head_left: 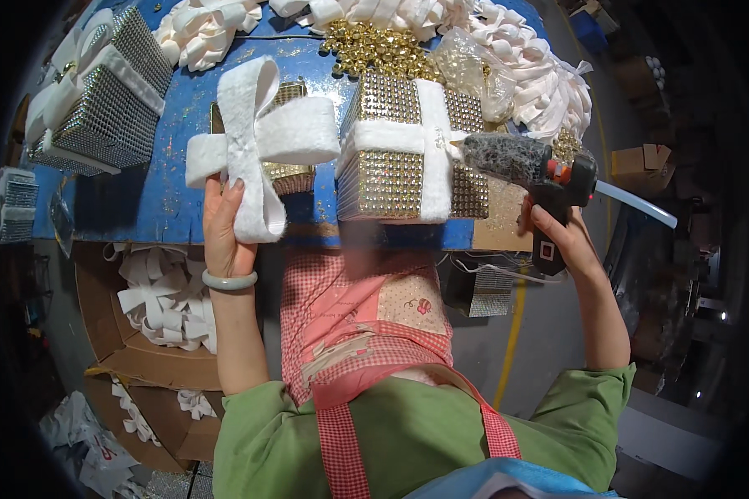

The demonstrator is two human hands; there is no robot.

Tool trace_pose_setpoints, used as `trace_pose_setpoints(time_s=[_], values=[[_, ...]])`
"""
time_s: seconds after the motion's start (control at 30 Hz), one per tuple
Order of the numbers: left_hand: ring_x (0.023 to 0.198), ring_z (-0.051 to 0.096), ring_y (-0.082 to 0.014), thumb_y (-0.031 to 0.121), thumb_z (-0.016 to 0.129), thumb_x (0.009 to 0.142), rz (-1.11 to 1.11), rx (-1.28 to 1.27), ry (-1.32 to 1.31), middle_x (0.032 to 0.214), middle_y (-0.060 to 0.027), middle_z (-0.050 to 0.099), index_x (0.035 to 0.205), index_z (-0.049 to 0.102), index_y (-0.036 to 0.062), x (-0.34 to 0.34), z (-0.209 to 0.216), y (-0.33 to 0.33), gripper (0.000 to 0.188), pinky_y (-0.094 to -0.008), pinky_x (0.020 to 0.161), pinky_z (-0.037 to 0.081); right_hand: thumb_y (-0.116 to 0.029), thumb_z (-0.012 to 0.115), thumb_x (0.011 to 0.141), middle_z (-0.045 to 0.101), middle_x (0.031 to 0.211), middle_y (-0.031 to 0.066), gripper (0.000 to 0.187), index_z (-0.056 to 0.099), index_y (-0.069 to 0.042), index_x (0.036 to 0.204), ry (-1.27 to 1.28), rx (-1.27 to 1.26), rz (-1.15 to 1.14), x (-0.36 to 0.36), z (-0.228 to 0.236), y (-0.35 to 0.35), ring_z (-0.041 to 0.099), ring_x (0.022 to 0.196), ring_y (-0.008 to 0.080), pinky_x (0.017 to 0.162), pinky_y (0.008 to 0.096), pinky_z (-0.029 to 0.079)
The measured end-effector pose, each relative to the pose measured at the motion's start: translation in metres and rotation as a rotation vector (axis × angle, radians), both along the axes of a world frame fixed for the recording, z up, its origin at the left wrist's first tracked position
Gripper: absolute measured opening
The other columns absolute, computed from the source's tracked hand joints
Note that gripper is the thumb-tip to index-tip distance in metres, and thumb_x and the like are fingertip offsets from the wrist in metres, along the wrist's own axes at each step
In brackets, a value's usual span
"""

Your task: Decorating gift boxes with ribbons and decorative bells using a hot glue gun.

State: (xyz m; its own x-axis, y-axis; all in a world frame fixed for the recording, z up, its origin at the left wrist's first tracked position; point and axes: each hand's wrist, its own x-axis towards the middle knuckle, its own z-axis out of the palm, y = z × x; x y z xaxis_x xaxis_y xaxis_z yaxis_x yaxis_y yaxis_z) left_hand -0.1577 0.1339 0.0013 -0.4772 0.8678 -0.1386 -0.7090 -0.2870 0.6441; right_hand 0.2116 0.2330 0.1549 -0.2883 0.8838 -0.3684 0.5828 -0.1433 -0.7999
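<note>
A looped white plush bow is pinched in my left hand, its loops spread above the table's front edge. My right hand grips a black hot glue gun with a glue stick jutting from its back. The gun's nozzle touches or nearly touches the crossing of the white ribbon on a gold studded gift box. Some glossy glue seems to lie at that crossing. Behind the bow, another gold studded piece is partly hidden.
Gold bells are heaped at the back of the blue table, beside a clear plastic bag and piles of white bows. Silver studded boxes with white ribbon stand at left. Below, a cardboard box holds more white bows.
</note>
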Motion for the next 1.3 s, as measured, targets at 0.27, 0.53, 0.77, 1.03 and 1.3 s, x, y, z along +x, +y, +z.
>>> trace_pose_setpoints(time_s=[0.27,0.53,0.77,1.03,1.3], values=[[0.109,0.052,-0.0193,0.001,0.052,0.087,-0.086,0.001,-0.012,0.124,-0.0105,0.047,0.132,0.031,0.0040,0.003,0.000,0.000,0.049,-0.0320,0.092,0.045,-0.033,0.060,0.083,0.056,0.071,0.0050,0.033,0.053,-0.001,0.090,0.094,-0.036,0.120,-0.008,-0.007,0.009,0.054,0.066,0.0127,0.061,0.0260,0.043],[0.109,0.052,-0.0190,0.001,0.052,0.087,-0.062,-0.017,0.033,0.124,-0.0103,0.047,0.132,0.032,0.0037,0.002,0.004,-0.002,0.049,-0.0310,0.092,0.044,-0.031,0.058,0.085,0.057,0.069,0.0042,0.031,0.054,-0.001,0.093,0.020,0.023,0.027,-0.007,-0.003,0.010,0.055,0.065,0.0119,0.060,0.0261,0.044],[0.102,0.054,-0.0172,0.006,0.052,0.089,-0.056,-0.035,0.202,0.119,-0.0104,0.051,0.131,0.033,0.0029,0.006,0.013,0.003,0.047,-0.0291,0.087,0.046,-0.033,0.061,0.084,0.060,0.077,0.0065,0.034,0.056,0.000,0.091,0.192,0.032,0.063,0.003,-0.007,0.003,0.058,0.078,0.0147,0.073,0.0270,0.045],[0.095,0.057,-0.0143,0.007,0.054,0.089,0.069,-0.089,0.418,0.111,-0.0082,0.057,0.123,0.044,0.0006,0.014,0.025,0.011,0.035,-0.0264,0.080,0.047,-0.027,0.061,0.084,0.060,0.082,0.0070,0.029,0.055,0.000,0.094,0.156,0.006,0.064,0.012,-0.016,0.005,0.060,0.079,0.0148,0.075,0.0283,0.047],[0.091,0.058,-0.0122,0.004,0.056,0.088,0.210,0.019,0.631,0.106,-0.0074,0.061,0.115,0.054,-0.0016,0.022,0.068,0.030,0.028,-0.0247,0.080,0.047,-0.033,0.055,0.086,0.059,0.103,0.0172,0.040,0.049,0.000,0.108,0.589,-0.124,0.043,0.041,-0.034,-0.018,0.058,0.099,0.0261,0.090,0.0389,0.043]])
